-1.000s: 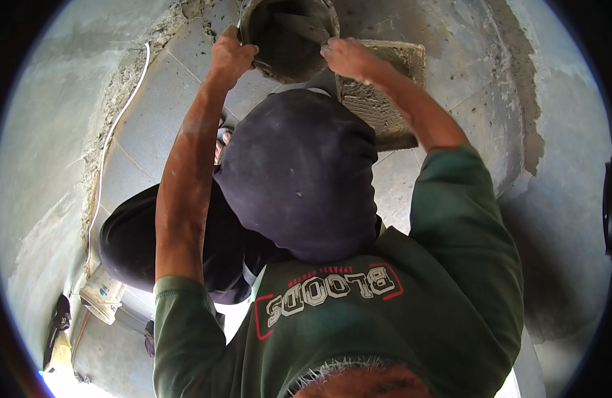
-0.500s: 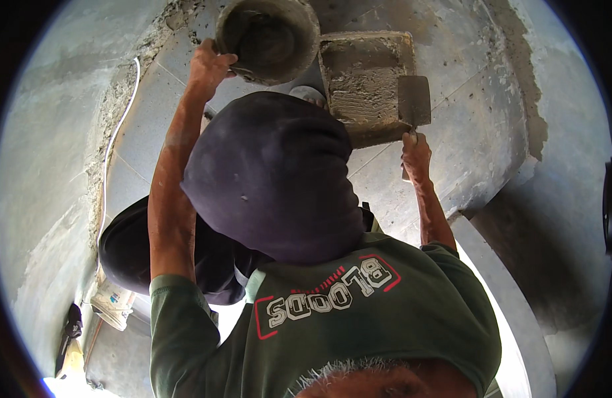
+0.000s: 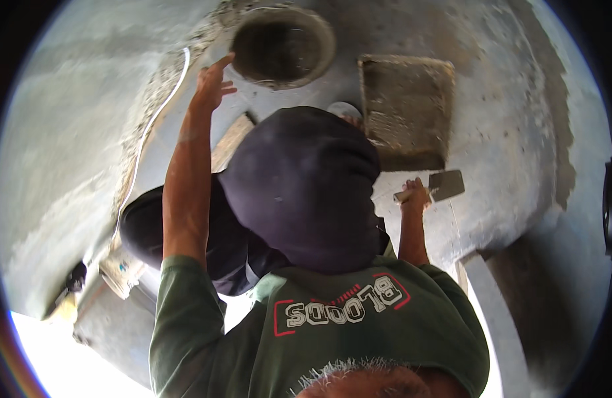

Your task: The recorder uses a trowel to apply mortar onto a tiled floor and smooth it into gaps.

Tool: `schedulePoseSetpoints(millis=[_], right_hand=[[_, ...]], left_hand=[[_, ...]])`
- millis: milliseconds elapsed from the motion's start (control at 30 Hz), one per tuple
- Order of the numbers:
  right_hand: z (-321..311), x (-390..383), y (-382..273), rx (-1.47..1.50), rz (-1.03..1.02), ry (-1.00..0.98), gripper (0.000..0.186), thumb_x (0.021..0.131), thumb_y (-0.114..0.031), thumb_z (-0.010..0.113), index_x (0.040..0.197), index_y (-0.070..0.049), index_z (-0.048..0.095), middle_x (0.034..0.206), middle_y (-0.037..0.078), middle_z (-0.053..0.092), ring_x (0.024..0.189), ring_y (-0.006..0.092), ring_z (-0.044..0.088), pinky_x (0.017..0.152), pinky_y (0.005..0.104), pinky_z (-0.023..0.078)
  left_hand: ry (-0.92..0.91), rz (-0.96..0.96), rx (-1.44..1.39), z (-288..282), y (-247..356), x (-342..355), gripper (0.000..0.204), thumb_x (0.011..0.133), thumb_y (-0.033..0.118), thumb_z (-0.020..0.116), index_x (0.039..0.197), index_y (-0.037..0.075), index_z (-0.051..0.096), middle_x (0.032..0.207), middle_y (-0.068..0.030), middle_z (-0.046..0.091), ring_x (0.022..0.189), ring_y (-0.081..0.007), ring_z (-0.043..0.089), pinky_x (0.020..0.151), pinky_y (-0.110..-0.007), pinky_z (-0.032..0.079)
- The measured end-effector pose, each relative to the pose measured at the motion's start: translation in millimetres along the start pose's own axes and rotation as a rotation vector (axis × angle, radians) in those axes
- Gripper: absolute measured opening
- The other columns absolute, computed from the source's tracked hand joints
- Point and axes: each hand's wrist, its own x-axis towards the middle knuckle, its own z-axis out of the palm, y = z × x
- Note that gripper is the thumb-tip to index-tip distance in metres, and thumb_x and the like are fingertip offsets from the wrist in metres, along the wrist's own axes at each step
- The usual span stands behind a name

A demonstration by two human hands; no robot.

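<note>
My left hand (image 3: 213, 85) is open, its fingers spread beside the near-left rim of a round grey bucket (image 3: 328, 45). One fingertip is at the rim; whether it touches, I cannot tell. Inside, the bucket is dark and crusted with mortar. My right hand (image 3: 417, 195) is closed round the handle of a trowel (image 3: 446, 185), its flat blade pointing right. The trowel is just on the near side of a rectangular mortar tray (image 3: 412, 162), apart from it. Grey mortar lies in the tray, its surface blurred.
A wooden board (image 3: 232, 140) lies on the floor below my left hand. Along the left wall's rough mortar edge runs a white cable (image 3: 147, 126). A whitish container (image 3: 120, 273) stands at lower left. A foot (image 3: 346, 111) shows between bucket and tray.
My left hand has let go of the bucket's rim and its fingers have spread. My right hand has drawn the trowel off the tray, toward me, and turned its blade to the right. The view has shifted.
</note>
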Motion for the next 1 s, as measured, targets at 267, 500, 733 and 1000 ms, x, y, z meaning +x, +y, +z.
schedulePoseSetpoints(millis=[267,500,733,1000], right_hand=[[26.5,-4.0,9.1,-0.025,0.121,-0.157,0.02,0.087,-0.017,0.069,0.097,-0.006,0.056,0.084,0.008,0.06,0.072,0.0195,0.062,0.057,0.0334,0.051],[47.8,-22.6,-54.0,0.16,-0.091,-0.241,0.038,0.076,-0.01,0.076,0.107,0.001,0.057,0.092,0.011,0.062,0.072,0.0253,0.061,0.059,0.0388,0.052],[78.6,-69.7,-126.2,0.109,-0.191,-0.301,0.029,0.066,0.0,0.069,0.093,0.004,0.06,0.082,0.013,0.06,0.063,0.0259,0.059,0.051,0.0396,0.05],[97.8,-141.7,-216.7,0.083,-0.371,-0.428,0.033,0.068,-0.013,0.071,0.097,0.001,0.061,0.08,0.01,0.06,0.065,0.0231,0.059,0.053,0.0358,0.049]], left_hand=[[0.22,0.27,0.13,-73.5,71.6,-2.4,0.068,0.077,0.048,0.073,0.122,0.0,0.056,0.107,-0.0142,0.055,0.1,-0.0258,0.053,0.087,-0.041,0.048],[0.096,0.45,0.221,-92.6,98.9,-25.7,0.078,0.08,0.055,0.067,0.135,0.002,0.047,0.135,-0.0163,0.047,0.131,-0.0359,0.039,0.103,-0.05,0.036],[-0.28,0.693,0.057,-97.7,109.6,-37.5,0.086,0.083,0.058,0.061,0.141,-0.001,0.038,0.146,-0.0203,0.036,0.135,-0.0387,0.035,0.107,-0.051,0.034],[-0.362,0.548,-0.239,-94.3,109.2,-71.8,0.082,0.089,0.052,0.056,0.145,-0.002,0.029,0.147,-0.0263,0.031,0.134,-0.037,0.037,0.108,-0.049,0.033]])
